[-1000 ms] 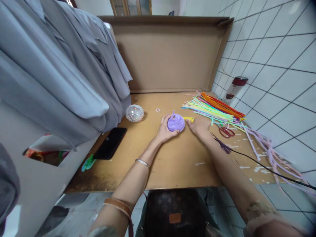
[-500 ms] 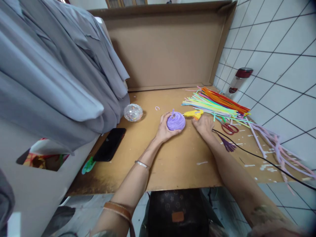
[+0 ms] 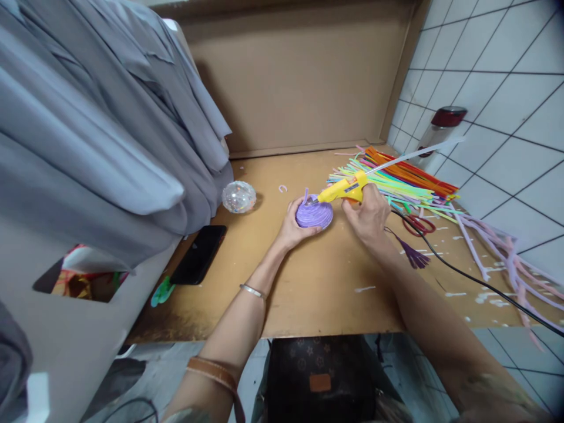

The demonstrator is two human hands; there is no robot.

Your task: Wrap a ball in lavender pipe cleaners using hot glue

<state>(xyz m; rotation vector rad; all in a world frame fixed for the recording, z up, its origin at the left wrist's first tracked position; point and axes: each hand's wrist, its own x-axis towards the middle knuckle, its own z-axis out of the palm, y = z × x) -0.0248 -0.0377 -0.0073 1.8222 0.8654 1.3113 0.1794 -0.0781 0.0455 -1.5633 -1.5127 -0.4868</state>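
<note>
As I see the glue gun [image 3: 343, 189] from my remote seat: one, yellow, nozzle aimed left and slightly down, long axis slanting from upper right to lower left.
Glue stick [image 3: 405, 158]: one, pale, sticking out behind the gun along nearly the same line.
Purple coil [image 3: 315, 217]: one, rounded, just above the desk [image 3: 326, 294] or resting on it, I cannot tell which; open top upward, one short end standing up. The nozzle is at that top; contact is unclear.
Hands: two; my left hand [image 3: 294, 228] curls around the coil's left side, my right hand [image 3: 368, 216] grips the gun's handle.
Left of them: one clear ball [image 3: 239, 197], one phone [image 3: 199, 255].
Right: one pair of scissors [image 3: 418, 224], one tassel [image 3: 415, 255], pipe cleaners [image 3: 392, 183] too many to count.
</note>
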